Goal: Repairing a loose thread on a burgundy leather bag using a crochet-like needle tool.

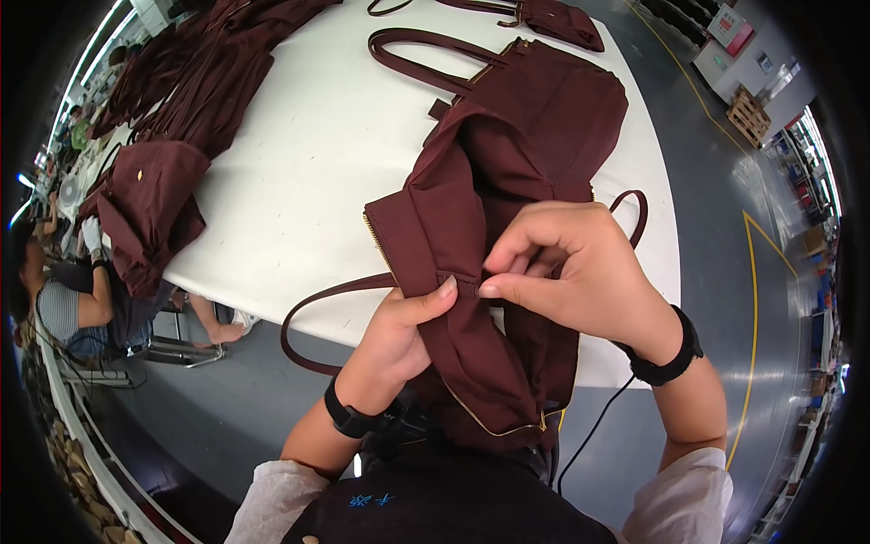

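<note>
A maroon fabric tote bag (408, 231), unzipped, lies over the table's edge toward me, with brass zips and long strap handles. My left hand (403, 331) grips it at a stitched seam, thumb lying on top and fingers hidden beneath the fabric. My right hand (575, 263) is curled just to the right of that thumb, its thumb tip at the seam and fingertips bent close above; whatever it pinches is too small to make out. The bag's far part rests on the white tabletop (263, 163), handles looped toward the back.
More maroon bags (154, 208) lie piled along the table's left side, and another (562, 23) at the far end. A seated person (72, 308) with a gloved hand works at the left. On the right are a grey floor (707, 254) with yellow lines and a wooden pallet (748, 118).
</note>
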A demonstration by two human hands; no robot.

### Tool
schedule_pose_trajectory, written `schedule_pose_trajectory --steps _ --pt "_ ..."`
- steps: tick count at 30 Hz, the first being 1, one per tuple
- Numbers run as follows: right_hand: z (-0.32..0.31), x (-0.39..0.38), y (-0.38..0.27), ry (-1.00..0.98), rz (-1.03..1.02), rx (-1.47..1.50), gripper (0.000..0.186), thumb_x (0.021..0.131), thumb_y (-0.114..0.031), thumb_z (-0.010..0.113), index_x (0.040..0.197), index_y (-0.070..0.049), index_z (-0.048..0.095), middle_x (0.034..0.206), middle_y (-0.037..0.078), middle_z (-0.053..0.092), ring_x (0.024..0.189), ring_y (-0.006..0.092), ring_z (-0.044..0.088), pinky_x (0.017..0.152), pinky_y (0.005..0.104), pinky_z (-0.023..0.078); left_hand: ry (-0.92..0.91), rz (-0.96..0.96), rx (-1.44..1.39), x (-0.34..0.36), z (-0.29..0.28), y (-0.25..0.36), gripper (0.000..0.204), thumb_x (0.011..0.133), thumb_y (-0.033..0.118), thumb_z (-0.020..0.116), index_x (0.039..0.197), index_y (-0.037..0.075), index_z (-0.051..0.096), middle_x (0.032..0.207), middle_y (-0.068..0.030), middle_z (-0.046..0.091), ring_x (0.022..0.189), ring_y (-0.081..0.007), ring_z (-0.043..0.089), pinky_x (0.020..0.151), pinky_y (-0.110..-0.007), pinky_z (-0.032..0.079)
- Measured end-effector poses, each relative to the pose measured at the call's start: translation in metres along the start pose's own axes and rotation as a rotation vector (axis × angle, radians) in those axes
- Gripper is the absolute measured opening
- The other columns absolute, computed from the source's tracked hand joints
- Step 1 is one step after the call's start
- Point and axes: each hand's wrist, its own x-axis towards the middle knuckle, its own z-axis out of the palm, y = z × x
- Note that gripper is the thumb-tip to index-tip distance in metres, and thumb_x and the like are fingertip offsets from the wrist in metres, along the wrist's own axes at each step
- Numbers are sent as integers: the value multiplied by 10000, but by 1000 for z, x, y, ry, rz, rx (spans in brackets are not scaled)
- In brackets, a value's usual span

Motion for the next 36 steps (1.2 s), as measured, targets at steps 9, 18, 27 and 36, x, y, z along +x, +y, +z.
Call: schedule_pose_trajectory --steps 9,18,27,36 --pt "6 14 23 160 -667 -269 147 695 -13 766 805 -52 675 825 50 633 734 226 612 604 324 498 -38 -55 -198 2 -8 0 384 955 128 602 1304 -4 516 1244 -94 611 1133 -209 605 992 -373 485" --pt "9 17 28 242 -781 -447 146 692 -47 750 812 -73 670 806 17 617 729 200 590 499 299 457 -90 -94 -288 2 -12 0 356 963 126 576 1292 -2 530 1227 -98 626 1122 -209 615 1001 -376 482" --pt "1 18 20 96 -787 -518 199 651 8 768 819 -43 676 805 50 624 690 229 597 546 317 475 -49 -130 -323 0 -9 1 347 970 133 569 1291 6 532 1225 -98 630 1107 -211 624 998 -382 490" --pt "-4 21 19 53 -859 -525 194 643 -1 757 809 -45 666 784 40 599 674 220 583 518 316 458 20 -171 -321 -1 -5 2 308 978 158 567 1247 10 556 1178 -96 650 1064 -214 641 969 -386 506"
